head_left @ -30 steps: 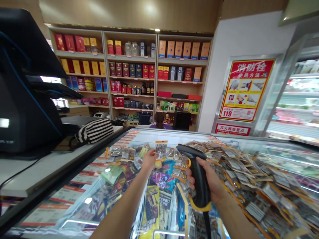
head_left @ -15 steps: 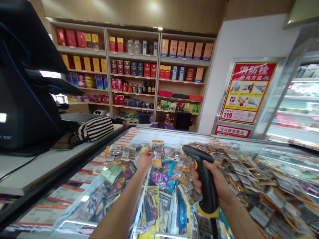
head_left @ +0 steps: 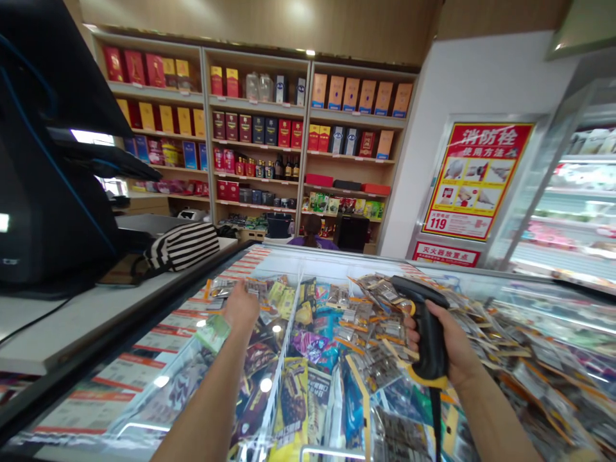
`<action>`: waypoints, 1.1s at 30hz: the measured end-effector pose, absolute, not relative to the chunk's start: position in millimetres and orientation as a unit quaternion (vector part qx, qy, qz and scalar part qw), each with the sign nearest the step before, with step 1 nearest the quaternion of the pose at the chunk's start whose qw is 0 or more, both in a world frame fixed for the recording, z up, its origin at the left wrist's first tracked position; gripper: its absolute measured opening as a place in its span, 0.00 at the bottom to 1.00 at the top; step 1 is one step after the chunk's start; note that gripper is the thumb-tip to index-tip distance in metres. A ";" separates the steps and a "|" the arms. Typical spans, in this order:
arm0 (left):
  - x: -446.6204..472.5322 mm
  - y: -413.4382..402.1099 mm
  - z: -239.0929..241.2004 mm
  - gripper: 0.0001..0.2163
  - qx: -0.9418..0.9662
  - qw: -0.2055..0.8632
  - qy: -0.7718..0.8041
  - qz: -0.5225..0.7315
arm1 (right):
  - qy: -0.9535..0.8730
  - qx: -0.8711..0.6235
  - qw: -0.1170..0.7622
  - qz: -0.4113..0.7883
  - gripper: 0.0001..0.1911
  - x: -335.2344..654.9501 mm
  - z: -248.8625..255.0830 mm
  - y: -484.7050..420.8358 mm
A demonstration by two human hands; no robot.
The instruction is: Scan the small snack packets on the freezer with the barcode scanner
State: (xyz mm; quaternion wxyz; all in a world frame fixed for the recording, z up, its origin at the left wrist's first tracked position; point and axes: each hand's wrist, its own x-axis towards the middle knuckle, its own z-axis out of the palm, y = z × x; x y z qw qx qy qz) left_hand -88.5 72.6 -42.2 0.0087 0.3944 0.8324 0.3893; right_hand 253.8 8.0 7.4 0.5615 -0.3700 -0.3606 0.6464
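My right hand (head_left: 450,350) is closed round the handle of a black and yellow barcode scanner (head_left: 423,321), held over the open chest freezer (head_left: 337,260). A heap of small clear snack packets with orange edges (head_left: 380,321) lies under the scanner's head. My left hand (head_left: 240,308) reaches to the left part of the freezer, its back towards me, right at the packets near the left rim (head_left: 226,287). Its fingers are hidden behind the hand. Colourful ice-cream wrappers (head_left: 308,385) fill the near compartments.
A black till screen (head_left: 48,192) and a striped bag (head_left: 183,247) stand on the grey counter (head_left: 72,321) at left. Shelves of boxed goods (head_left: 260,128) line the back wall, with a person's head (head_left: 312,228) below. A red poster (head_left: 474,179) and a glass-door fridge (head_left: 568,192) are at right.
My left hand has moved left from the middle of the freezer to the left rim, and the packet it held up no longer shows. My right hand has shifted right with the scanner.
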 end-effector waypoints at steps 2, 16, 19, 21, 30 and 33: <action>-88.0 69.9 -39.6 0.18 0.388 -0.012 0.837 0.385 | -0.358 -0.377 0.571 0.635 0.12 261.1 9.1 8.6; 26.8 95.9 -47.2 0.14 0.624 0.068 0.728 0.276 | -0.328 -0.443 0.590 0.590 0.11 273.2 6.0 15.1; 55.1 110.6 -50.4 0.14 0.654 0.096 0.704 0.259 | -0.320 -0.459 0.586 0.586 0.12 273.2 5.6 17.1; 69.0 117.7 -49.9 0.15 0.664 0.106 0.695 0.255 | -0.317 -0.463 0.587 0.584 0.12 271.7 5.8 17.4; 70.0 131.4 -48.7 0.14 0.604 0.164 0.729 0.275 | -0.332 -0.421 0.574 0.619 0.14 262.3 4.5 14.9; 53.5 133.6 -49.6 0.13 0.583 0.224 0.717 0.309 | -0.338 -0.405 0.564 0.635 0.14 256.4 3.5 13.5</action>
